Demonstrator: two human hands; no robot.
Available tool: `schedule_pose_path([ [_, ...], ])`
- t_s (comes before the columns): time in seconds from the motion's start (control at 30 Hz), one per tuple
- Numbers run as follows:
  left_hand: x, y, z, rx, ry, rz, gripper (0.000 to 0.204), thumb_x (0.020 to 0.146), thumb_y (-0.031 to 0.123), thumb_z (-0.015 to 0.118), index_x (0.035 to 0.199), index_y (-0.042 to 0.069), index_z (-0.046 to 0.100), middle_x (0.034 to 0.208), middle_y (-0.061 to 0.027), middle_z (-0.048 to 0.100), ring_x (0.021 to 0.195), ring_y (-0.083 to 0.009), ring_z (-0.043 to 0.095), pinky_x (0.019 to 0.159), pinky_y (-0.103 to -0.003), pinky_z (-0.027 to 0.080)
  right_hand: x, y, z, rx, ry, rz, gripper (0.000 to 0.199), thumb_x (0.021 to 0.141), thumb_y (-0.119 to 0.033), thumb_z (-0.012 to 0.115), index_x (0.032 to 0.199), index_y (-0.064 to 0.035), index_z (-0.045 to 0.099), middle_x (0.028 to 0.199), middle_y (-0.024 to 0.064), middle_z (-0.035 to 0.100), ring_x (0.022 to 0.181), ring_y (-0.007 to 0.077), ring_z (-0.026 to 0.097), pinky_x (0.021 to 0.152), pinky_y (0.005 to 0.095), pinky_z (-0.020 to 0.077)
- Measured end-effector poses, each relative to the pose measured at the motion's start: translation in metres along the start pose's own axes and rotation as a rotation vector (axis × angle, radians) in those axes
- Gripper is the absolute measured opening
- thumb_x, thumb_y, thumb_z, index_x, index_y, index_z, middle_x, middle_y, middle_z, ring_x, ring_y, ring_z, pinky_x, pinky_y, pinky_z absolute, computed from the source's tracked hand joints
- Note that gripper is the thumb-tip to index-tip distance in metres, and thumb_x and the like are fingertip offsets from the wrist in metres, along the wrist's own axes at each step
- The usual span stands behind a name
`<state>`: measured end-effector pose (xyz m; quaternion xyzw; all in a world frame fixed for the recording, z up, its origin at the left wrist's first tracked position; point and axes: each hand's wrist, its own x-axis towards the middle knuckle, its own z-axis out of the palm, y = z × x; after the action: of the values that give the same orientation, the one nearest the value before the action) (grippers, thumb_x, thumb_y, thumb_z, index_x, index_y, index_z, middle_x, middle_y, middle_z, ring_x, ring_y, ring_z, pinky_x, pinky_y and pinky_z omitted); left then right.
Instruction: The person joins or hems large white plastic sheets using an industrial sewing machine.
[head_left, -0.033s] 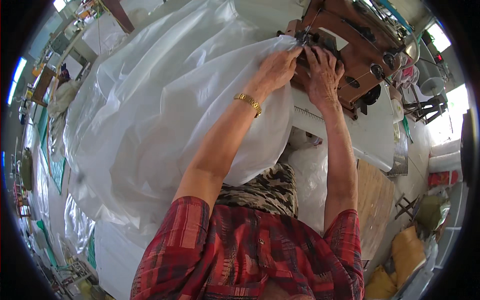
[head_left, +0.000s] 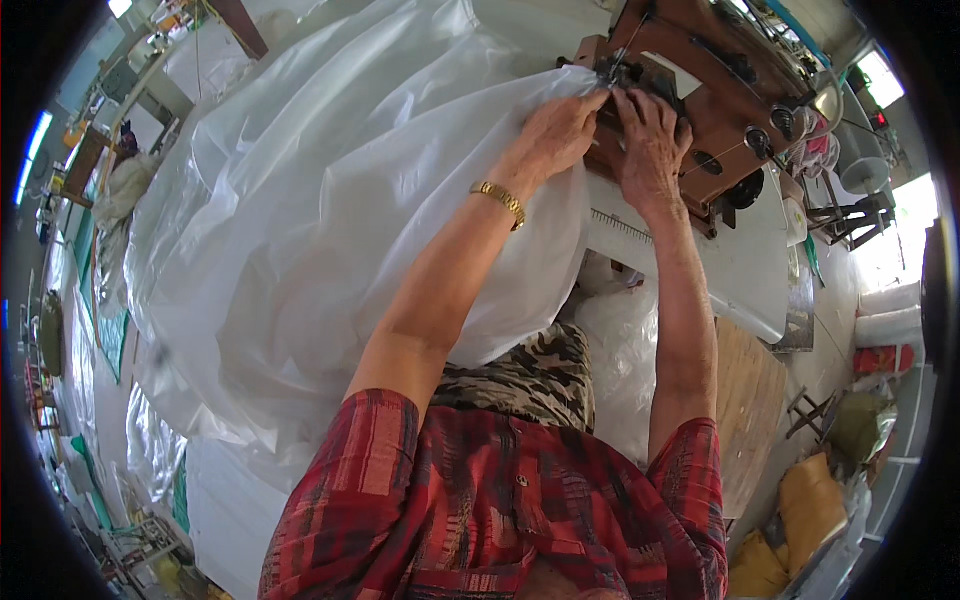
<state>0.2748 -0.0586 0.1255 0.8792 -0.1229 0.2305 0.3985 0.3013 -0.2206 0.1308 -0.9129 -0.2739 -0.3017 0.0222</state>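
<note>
A large, translucent white plastic sheet [head_left: 290,230] spreads in loose folds over the table and down toward my lap. My left hand [head_left: 553,138] pinches its edge close to the needle area of a brown sewing machine [head_left: 715,125]. Beside it, my right hand [head_left: 655,155] rests by the machine's presser foot with its fingers apart and bent a little. The right fingertips lie at the machine bed; whether they touch the sheet's edge cannot be made out. A gold watch band [head_left: 498,203] circles my left wrist.
A ruler scale [head_left: 622,225] is marked on the white table by my right forearm. Clear plastic [head_left: 620,350] bunches below the table edge, next to a wooden board [head_left: 750,410]. Yellow sacks [head_left: 812,508] lie at the lower right, and a dark stool [head_left: 850,220] stands farther back.
The view has shifted very slightly. Both hands keep their places at the machine, with the left one still on the sheet's edge.
</note>
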Motion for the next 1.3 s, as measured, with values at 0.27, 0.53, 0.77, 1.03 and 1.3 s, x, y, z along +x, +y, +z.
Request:
schedule_pose_path([
  [0.27,0.002,-0.014,0.013,-0.162,0.081,0.049,0.037,0.092,0.005,0.045,0.127,0.006,0.058,0.108,-0.0251,0.065,0.101,-0.0416,0.061,0.085,-0.046,0.049,0.016,0.009,-0.009,-0.1,-0.117,-0.093,0.066,0.084,-0.003,0.058,0.145,-0.023,0.04,0.14,0.0007,0.047,0.13,0.0255,0.043,0.11,0.0593,0.0215],
  [0.53,-0.003,-0.016,0.018,-0.235,0.151,0.05,0.038,0.09,0.002,0.047,0.127,0.005,0.058,0.107,-0.0248,0.066,0.1,-0.0406,0.062,0.086,-0.045,0.049,0.005,0.008,-0.001,0.106,-0.057,-0.073,0.075,0.079,0.0,0.058,0.147,-0.0249,0.038,0.142,0.0025,0.045,0.13,0.0265,0.043,0.11,0.0628,0.0201],
  [0.77,-0.005,-0.019,0.024,-0.343,0.226,0.14,0.034,0.09,0.002,0.05,0.123,0.002,0.058,0.098,-0.025,0.066,0.092,-0.0449,0.061,0.08,-0.049,0.049,0.008,0.005,-0.002,0.051,-0.109,-0.032,0.062,0.09,-0.015,0.059,0.147,-0.027,0.039,0.146,0.0012,0.043,0.134,0.0246,0.04,0.111,0.0599,0.0183],
  [1.03,-0.017,-0.006,0.023,-0.398,0.214,0.008,0.031,0.09,0.0,0.052,0.12,0.003,0.044,0.093,-0.0263,0.066,0.09,-0.0455,0.061,0.077,-0.053,0.047,0.028,-0.017,-0.017,-0.022,-0.178,0.005,0.057,0.083,-0.01,0.058,0.139,-0.0232,0.05,0.134,0.0065,0.048,0.126,0.0289,0.044,0.107,0.0645,0.0226],
  [1.3,-0.017,-0.012,0.027,-0.527,0.294,-0.024,0.033,0.09,0.002,0.055,0.121,0.005,0.048,0.098,-0.0233,0.065,0.088,-0.0402,0.063,0.081,-0.042,0.049,0.007,0.002,-0.007,0.149,-0.034,-0.041,0.055,0.085,-0.011,0.054,0.14,-0.0184,0.049,0.137,0.0038,0.049,0.129,0.0246,0.044,0.11,0.063,0.0202],
])
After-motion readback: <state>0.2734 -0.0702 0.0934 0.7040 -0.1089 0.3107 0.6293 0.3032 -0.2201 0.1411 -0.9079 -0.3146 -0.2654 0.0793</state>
